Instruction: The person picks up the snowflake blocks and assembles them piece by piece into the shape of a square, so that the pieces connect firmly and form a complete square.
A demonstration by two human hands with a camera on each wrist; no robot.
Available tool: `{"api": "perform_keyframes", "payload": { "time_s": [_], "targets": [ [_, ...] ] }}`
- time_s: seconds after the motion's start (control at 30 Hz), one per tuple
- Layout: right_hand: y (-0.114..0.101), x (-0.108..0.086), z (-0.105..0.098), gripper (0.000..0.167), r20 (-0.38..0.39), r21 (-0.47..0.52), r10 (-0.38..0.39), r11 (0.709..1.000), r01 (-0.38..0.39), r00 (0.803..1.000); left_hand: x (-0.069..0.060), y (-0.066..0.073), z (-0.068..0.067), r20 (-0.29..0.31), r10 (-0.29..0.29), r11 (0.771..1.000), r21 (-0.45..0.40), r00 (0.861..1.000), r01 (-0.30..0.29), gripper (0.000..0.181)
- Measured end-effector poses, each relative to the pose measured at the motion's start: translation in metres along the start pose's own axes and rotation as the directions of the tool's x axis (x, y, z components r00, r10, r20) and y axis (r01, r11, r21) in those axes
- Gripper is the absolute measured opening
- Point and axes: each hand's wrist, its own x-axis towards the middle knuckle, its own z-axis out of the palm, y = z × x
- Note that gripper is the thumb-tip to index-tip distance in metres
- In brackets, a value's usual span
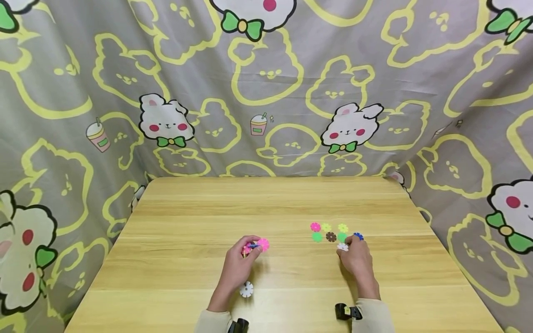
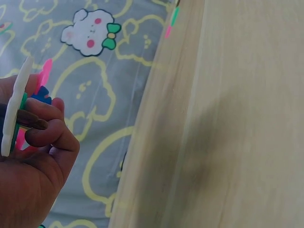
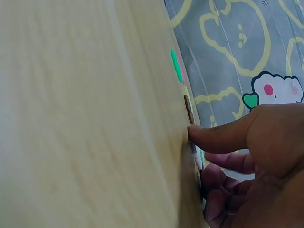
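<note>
My left hand (image 1: 239,263) grips a joined cluster of flower-shaped plastic discs. A pink disc (image 1: 263,244) sticks out by its fingertips. The left wrist view shows a white disc (image 2: 16,107), a brown disc (image 2: 32,119) and a blue disc (image 2: 42,95) in the cluster; fingers hide the rest. Over at the right, my right hand (image 1: 358,259) is down at the table, its thumb and fingers pinching a white disc (image 1: 343,247). Close to those fingers lie a green disc (image 1: 342,237) and a blue disc (image 1: 358,237), the latter partly covered.
Beyond the right hand, more loose discs lie flat on the wooden table (image 1: 208,217): a pink disc (image 1: 315,227), a brown disc (image 1: 331,237), a green disc (image 1: 317,237) and two yellow ones (image 1: 326,227). A patterned curtain (image 1: 266,83) surrounds the table's back and sides.
</note>
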Motion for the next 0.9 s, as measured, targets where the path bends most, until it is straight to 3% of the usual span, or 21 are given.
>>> {"api": "perform_keyframes", "payload": {
  "time_s": [0.1, 0.53, 0.77, 0.9],
  "targets": [
    [0.001, 0.001, -0.001, 0.040, 0.008, -0.001, 0.027, 1.000, -0.027, 1.000, 0.000, 0.000, 0.000, -0.001, -0.006, 1.000, 0.004, 1.000, 0.006, 0.022],
    [-0.001, -0.002, -0.008, 0.035, 0.059, 0.006, 0.020, 1.000, -0.021, 0.998, 0.001, 0.000, 0.002, -0.006, 0.005, 1.000, 0.022, 1.000, -0.005, 0.022],
    [-0.017, -0.007, -0.003, 0.037, 0.009, 0.085, -0.068, 0.994, 0.067, 0.998, 0.001, 0.002, 0.002, -0.015, 0.025, 1.000, 0.012, 1.000, -0.025, 0.019],
    [-0.028, -0.009, 0.003, 0.030, -0.011, 0.114, -0.148, 0.982, 0.148, 0.989, 0.000, 0.003, 0.002, -0.011, 0.025, 1.000, -0.001, 1.000, -0.025, 0.020]
  ]
}}
